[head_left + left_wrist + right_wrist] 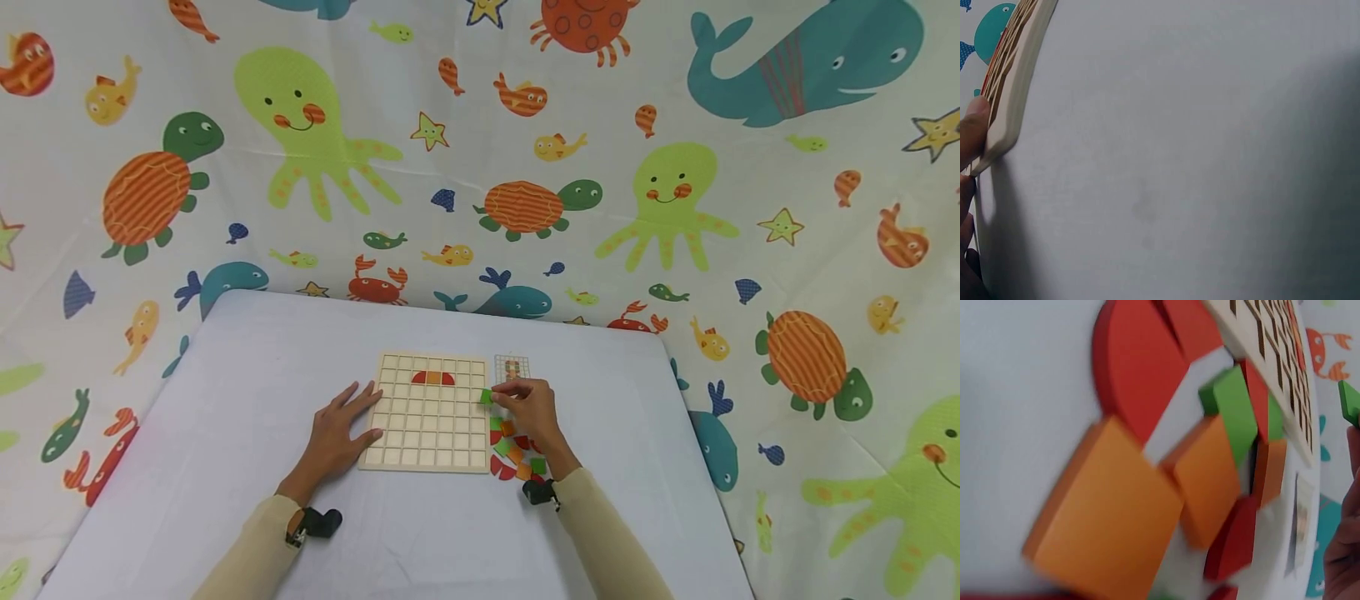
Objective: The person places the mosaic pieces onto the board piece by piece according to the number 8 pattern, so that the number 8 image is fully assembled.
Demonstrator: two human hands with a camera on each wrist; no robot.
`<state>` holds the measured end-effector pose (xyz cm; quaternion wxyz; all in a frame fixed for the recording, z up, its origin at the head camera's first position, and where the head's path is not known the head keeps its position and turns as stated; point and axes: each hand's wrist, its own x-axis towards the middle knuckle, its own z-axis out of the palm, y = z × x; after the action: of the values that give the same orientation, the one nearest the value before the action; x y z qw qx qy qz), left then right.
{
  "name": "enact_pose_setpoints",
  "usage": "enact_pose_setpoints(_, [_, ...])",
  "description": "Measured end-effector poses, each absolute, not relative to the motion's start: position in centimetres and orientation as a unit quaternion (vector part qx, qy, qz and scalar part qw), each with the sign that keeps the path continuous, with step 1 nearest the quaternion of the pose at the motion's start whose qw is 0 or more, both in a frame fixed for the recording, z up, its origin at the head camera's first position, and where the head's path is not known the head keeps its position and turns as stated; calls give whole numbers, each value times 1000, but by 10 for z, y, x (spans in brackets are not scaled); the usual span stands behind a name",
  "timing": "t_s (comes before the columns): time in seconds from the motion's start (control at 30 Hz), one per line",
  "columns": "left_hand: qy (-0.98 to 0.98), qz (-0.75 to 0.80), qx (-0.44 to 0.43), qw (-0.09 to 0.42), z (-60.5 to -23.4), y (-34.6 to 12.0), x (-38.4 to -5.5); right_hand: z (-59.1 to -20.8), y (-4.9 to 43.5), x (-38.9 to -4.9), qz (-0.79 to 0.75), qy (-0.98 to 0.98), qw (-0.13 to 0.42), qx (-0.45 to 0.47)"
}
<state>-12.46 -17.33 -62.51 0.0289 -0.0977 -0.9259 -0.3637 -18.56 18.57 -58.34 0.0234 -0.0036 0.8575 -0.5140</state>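
A wooden grid board [431, 420] lies on the table, with two red quarter-round pieces [447, 379] flanking an orange square [434, 378] in its second row. My left hand [337, 429] rests spread along the board's left edge; in the left wrist view the thumb [974, 128] touches the rim. Thumb and fingers of my right hand [531, 410] pinch a green square tile [486, 397] over the board's right edge. The same tile [1350, 402] shows at the right border of the right wrist view.
Loose red, green and orange pieces [514, 455] lie right of the board, below the right hand. Behind that hand is a small gridded pattern card [512, 360], partly covered. A cloth printed with sea animals [480, 117] hangs behind the white table [285, 342].
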Motion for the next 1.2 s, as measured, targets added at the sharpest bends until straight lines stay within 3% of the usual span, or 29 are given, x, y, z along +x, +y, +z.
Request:
enact_pose_setpoints(0.7, [-926,-362,-99,32,-625,-173,-124,-587,90,-203,-493,867,26,-67])
enact_pose_setpoints(1.2, [-926,-361,-107,37,-628,-174,-125,-597,62,-209,-445,894,36,-51])
